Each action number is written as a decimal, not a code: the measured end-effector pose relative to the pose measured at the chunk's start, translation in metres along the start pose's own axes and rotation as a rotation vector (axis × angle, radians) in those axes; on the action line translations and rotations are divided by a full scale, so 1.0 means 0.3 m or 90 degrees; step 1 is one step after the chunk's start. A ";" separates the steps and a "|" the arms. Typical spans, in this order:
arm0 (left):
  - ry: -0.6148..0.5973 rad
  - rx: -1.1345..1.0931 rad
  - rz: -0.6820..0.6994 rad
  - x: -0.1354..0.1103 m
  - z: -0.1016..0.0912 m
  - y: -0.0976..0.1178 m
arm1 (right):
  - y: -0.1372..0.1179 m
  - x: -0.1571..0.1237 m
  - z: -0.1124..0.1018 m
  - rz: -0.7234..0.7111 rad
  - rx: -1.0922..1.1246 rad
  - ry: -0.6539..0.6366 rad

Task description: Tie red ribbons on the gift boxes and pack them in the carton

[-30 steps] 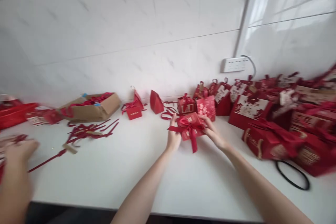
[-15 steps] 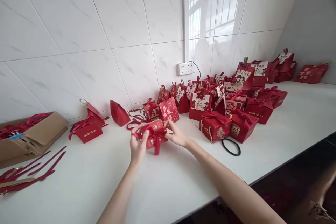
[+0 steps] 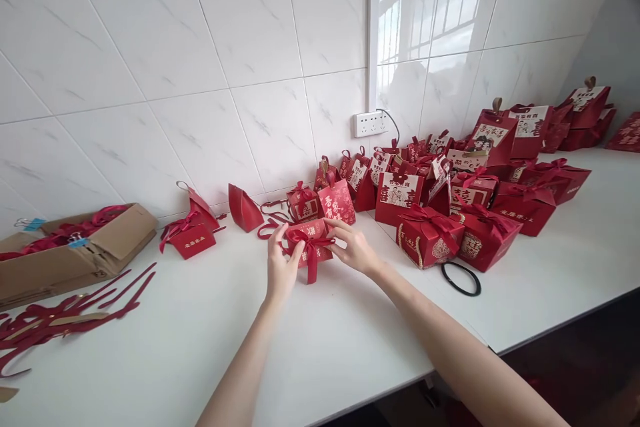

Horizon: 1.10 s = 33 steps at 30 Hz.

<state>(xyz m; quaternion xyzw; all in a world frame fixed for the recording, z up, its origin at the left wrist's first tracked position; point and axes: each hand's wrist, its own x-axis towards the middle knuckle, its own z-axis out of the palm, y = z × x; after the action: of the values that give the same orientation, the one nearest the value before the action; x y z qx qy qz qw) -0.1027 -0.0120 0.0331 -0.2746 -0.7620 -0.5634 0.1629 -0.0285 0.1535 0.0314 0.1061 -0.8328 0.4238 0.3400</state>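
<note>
Red ribbon [image 3: 312, 269] sits bowed on a small box [image 3: 311, 225] — left hand [image 3: 283, 267] and right hand [image 3: 356, 251] hold its opposite sides. A black ring [image 3: 465, 293] lies nearby.

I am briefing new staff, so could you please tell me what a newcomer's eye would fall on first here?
Probably the red box with its ribbon bow, held between the left hand and the right hand, near the middle of the view. Next comes the cluster of red gift boxes on the right side of the white table. At the left edge, a brown cardboard box of red ribbons also stands out.
</note>
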 end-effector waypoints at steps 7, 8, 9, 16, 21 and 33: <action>0.026 0.242 0.149 0.000 -0.031 0.015 | -0.017 0.013 0.006 0.140 0.053 0.031; -0.003 0.235 0.135 0.004 -0.039 0.018 | -0.017 0.015 0.007 0.160 0.052 0.040; -0.035 0.214 0.110 0.007 -0.046 0.022 | -0.016 0.016 0.008 0.181 0.051 0.050; -0.155 -0.029 -0.072 0.018 -0.073 0.084 | -0.018 0.017 0.020 0.255 0.008 0.081; -0.676 -0.051 -0.259 0.007 -0.139 0.156 | -0.018 0.023 0.016 0.236 -0.046 0.098; -0.080 0.202 0.037 0.017 -0.080 0.077 | -0.021 0.014 0.023 0.123 -0.032 0.068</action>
<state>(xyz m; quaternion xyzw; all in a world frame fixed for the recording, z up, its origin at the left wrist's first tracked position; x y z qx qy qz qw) -0.0944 -0.0285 0.0613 -0.3020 -0.8419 -0.4126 0.1724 -0.0318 0.1447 0.0354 -0.0057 -0.8302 0.4387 0.3439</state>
